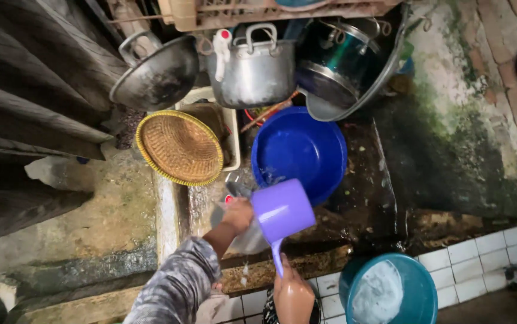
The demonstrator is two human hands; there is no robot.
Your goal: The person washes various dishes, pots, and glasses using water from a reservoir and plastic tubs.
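Above your right hand (293, 295), clasped on its handle, a purple dipper (282, 210) tips toward your left hand (237, 216), gripping a clear bag (249, 239); blue basin (298, 150) beyond.

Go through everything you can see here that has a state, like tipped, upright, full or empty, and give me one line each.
Purple scoop: tipped sideways, held by its handle.
Right hand: closed on the scoop's handle.
Left hand: gripping a clear bottle beside the scoop.
Blue basin: upright, nearly empty, wet.
Teal bucket: upright, holding soapy water.
Woven basket: tilted, leaning.
Metal pot: on its side, lidded.
Wok: tilted on edge.
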